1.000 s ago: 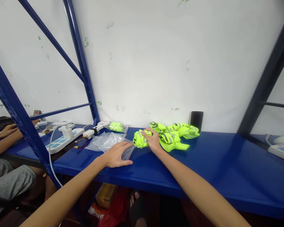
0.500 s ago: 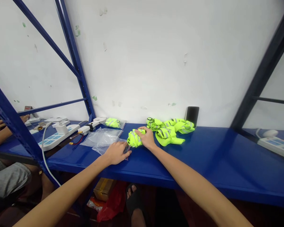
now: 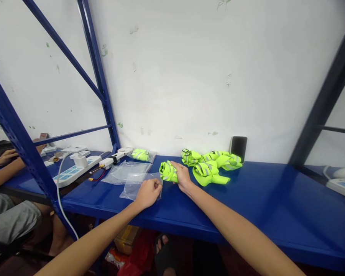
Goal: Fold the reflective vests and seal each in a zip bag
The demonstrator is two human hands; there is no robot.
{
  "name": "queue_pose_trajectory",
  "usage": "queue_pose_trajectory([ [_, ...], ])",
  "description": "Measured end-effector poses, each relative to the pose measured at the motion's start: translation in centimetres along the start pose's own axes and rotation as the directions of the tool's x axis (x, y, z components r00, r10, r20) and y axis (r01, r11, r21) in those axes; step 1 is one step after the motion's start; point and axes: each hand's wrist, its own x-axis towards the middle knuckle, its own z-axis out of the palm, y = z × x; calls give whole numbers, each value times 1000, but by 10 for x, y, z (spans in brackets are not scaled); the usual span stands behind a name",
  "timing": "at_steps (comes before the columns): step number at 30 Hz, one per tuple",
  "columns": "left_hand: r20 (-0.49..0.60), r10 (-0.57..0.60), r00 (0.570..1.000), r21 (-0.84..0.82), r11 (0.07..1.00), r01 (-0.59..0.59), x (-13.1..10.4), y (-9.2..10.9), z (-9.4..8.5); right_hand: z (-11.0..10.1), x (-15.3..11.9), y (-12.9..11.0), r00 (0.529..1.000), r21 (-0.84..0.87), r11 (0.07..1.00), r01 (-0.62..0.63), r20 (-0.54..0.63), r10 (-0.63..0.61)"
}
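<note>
My right hand (image 3: 181,176) is wrapped round a rolled-up fluorescent yellow reflective vest (image 3: 168,172) with grey stripes, held just over the blue table. Left of it, my left hand (image 3: 148,191) has its fingers curled in a pinch at the right end of a clear plastic bag (image 3: 130,188), which lies flat. The fingertips are partly hidden. Another clear plastic bag (image 3: 117,171) lies behind that one. A bagged yellow vest (image 3: 140,154) rests near the wall. To the right, more loose, crumpled reflective vests (image 3: 208,168) are heaped together.
A dark phone (image 3: 239,147) leans against the wall. On the left are a power strip (image 3: 74,171), a white handheld fan (image 3: 115,158) and a wire with a yellow connector (image 3: 92,178). A blue rack post (image 3: 25,142) stands before a co-worker's arms (image 3: 11,168).
My right hand has tilted the rolled vest and raised it slightly. My left fingers, flatter on the bag before, are now curled in. The view has shifted a little.
</note>
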Motion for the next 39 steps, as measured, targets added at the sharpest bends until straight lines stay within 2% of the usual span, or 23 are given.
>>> queue_pose_trajectory([
  [2,6,-45,999,-43,998,45,2,3,2,3,-4,-2,999,86,995,-48,26,46],
  [4,51,-128,990,-105,986,133,4,6,1,4,-8,-3,997,89,994,-66,35,64],
  [7,157,-272,949,-275,911,307,8,8,-4,2,-9,-3,999,-6,999,-36,9,36],
  [9,190,-331,924,-368,849,380,10,8,-7,-1,-7,-4,999,-101,995,18,-27,-21],
  [11,184,-354,917,-425,812,399,10,9,-10,-4,-5,-4,991,-211,972,103,-68,-119],
  [14,165,-354,921,-482,785,389,7,12,-11,-9,0,-5,950,-374,894,246,-91,-299],
  [19,95,-309,946,-530,789,310,3,17,-8,-15,4,-9,877,-529,767,364,-82,-473],
  [22,15,-230,973,-460,863,211,3,19,-9,-16,1,-13,840,-572,707,416,-57,-540],
  [24,-54,-95,994,-298,952,74,2,19,-10,-14,-4,-16,830,-584,684,437,-31,-557],
  [26,-114,77,991,-71,994,-86,1,20,-12,-11,-8,-18,825,-592,666,454,-4,-565],
  [28,-124,216,968,127,971,-200,0,19,-14,-9,-12,-18,824,-593,661,460,8,-566],
  [30,-75,299,951,234,933,-275,-1,17,-17,-8,-13,-18,826,-585,668,460,6,-564],
  [33,39,367,929,284,888,-362,-3,11,-22,-8,-12,-16,834,-566,690,451,-9,-552],
  [35,78,411,908,305,858,-414,-5,7,-24,-9,-9,-14,844,-556,710,432,-28,-535],
  [37,60,457,888,361,819,-446,-7,5,-23,-10,-7,-12,857,-545,731,412,-42,-514],
  [39,-5,480,877,441,788,-429,-8,5,-20,-10,-6,-11,867,-533,746,399,-46,-497],
])
